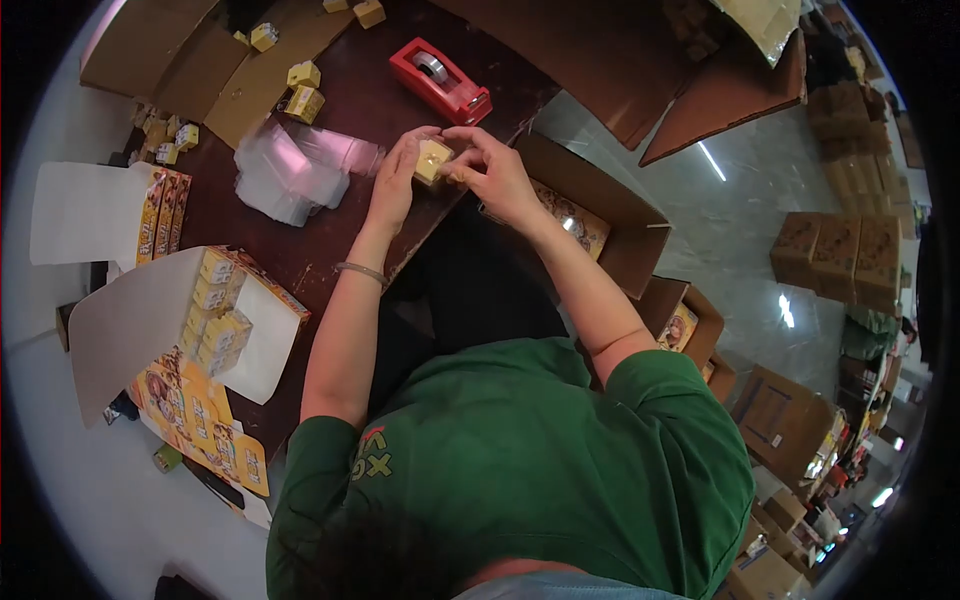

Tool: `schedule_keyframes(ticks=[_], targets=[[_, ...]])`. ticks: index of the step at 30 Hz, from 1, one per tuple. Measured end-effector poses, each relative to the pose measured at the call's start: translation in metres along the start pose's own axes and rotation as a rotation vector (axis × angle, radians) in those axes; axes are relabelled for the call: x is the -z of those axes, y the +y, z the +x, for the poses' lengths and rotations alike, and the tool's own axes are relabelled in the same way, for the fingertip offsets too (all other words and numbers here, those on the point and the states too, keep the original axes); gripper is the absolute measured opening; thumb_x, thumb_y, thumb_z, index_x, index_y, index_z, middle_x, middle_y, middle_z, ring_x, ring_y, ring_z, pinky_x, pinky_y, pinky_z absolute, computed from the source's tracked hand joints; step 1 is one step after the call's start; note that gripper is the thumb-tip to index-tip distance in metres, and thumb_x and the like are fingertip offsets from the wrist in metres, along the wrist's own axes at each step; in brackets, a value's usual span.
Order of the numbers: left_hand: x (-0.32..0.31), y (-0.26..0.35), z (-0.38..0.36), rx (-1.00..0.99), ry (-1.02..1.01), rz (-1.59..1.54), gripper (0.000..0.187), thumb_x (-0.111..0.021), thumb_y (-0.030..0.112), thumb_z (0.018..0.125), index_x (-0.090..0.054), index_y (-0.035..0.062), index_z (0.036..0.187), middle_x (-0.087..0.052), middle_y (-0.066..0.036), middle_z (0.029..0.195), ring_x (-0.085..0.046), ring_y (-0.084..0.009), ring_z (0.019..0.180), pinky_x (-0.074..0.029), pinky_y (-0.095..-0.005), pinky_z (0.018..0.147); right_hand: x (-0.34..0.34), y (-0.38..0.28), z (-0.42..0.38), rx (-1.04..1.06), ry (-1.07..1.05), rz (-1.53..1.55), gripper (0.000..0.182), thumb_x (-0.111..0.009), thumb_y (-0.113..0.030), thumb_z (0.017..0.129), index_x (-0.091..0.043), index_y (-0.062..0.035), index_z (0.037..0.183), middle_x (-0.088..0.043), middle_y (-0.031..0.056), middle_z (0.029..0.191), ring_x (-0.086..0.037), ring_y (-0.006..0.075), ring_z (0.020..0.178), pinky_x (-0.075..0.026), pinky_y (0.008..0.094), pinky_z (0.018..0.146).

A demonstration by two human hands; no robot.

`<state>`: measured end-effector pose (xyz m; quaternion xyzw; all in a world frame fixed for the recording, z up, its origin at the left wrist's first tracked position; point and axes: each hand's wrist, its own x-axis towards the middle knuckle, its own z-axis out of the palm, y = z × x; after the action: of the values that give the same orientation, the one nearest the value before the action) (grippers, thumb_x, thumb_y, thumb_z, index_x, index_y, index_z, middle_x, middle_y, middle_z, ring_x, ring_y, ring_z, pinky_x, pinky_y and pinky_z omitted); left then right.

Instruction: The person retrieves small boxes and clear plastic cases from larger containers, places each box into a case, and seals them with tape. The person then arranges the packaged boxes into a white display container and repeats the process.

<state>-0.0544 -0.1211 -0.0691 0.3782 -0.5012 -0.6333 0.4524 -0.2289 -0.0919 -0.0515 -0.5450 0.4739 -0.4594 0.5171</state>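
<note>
A: Layout?
B: Desk (355,95) is ahead and left of the fingers. Its near edge runs diagonally, close by the right fingers (478,140).
A: Right side?
B: Open carton (590,190) just past that edge, below and right of the right fingers. Its wall limits room there.
A: Left?
B: Open display box (265,340), well apart, back and left of the left fingers (405,150). Pile of clear bags (290,180) closer, its tip near them.
A: Ahead?
B: Red tape dispenser (440,80), near, beyond both sets of fingers. Tight that way; gap between it and the bags looks more open.
A: The piece itself?
B: Small yellow box (432,162), between the two hands. Left fingers gripping it from the left. Right fingers bent in at its right side; can't tell if they grip.
A: Nearer hand? Axis?
B: Left, slightly. Looks near-cubic, no clear long axis.
</note>
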Motion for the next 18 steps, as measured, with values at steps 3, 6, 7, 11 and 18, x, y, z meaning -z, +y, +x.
schedule_keyframes(ticks=[3,6,7,11,18], targets=[[0.001,0.001,-0.004,-0.03,-0.05,0.174,0.028,-0.052,0.016,0.1,-0.057,0.0035,0.125,-0.063,-0.007,0.112,-0.058,-0.0145,0.107,-0.044,-0.0273,0.095,0.002,0.004,0.005,-0.084,-0.061,0.039,0.042,-0.072,-0.019,0.089,-0.056,-0.0014,0.123,-0.067,0.006,0.073,-0.061,0.0124,0.068,-0.049,0.0289,0.065],[0.002,-0.007,-0.008,-0.041,0.063,-0.016,0.029,-0.049,0.016,0.1,-0.055,0.0033,0.126,-0.063,-0.008,0.113,-0.058,-0.0168,0.109,-0.044,-0.029,0.098,-0.004,0.003,-0.008,-0.073,0.09,-0.54,0.047,-0.071,-0.027,0.089,-0.053,-0.0008,0.124,-0.069,0.0116,0.082,-0.065,0.0225,0.074,-0.05,0.0355,0.067],[0.001,-0.009,-0.011,-0.044,0.048,-0.363,0.028,-0.047,0.018,0.102,-0.054,0.0044,0.126,-0.062,-0.01,0.117,-0.059,-0.0206,0.112,-0.045,-0.0329,0.1,-0.008,0.029,-0.015,0.043,0.133,-0.552,0.056,-0.069,-0.032,0.091,-0.048,-0.0007,0.132,-0.068,0.0184,0.102,-0.067,0.0299,0.091,-0.052,0.0375,0.079],[-0.017,-0.009,-0.036,-0.116,0.213,-0.577,0.035,-0.044,0.03,0.105,-0.05,0.0027,0.126,-0.058,-0.014,0.125,-0.054,-0.0254,0.121,-0.041,-0.0384,0.106,-0.022,0.03,-0.021,0.012,0.109,0.056,0.068,-0.073,-0.026,0.087,-0.04,-0.0005,0.141,-0.062,0.0186,0.119,-0.06,0.0304,0.114,-0.045,0.0365,0.099],[0.018,0.013,0.007,-0.092,-0.113,0.317,0.05,-0.068,0.014,0.089,-0.047,0.0023,0.133,-0.057,-0.013,0.125,-0.055,-0.019,0.119,-0.042,-0.0326,0.103,0.006,-0.028,0.022,0.584,-0.181,-0.715,0.08,-0.083,-0.03,0.073,-0.044,-0.0039,0.137,-0.059,0.0171,0.116,-0.054,0.0329,0.111,-0.043,0.0413,0.096]])
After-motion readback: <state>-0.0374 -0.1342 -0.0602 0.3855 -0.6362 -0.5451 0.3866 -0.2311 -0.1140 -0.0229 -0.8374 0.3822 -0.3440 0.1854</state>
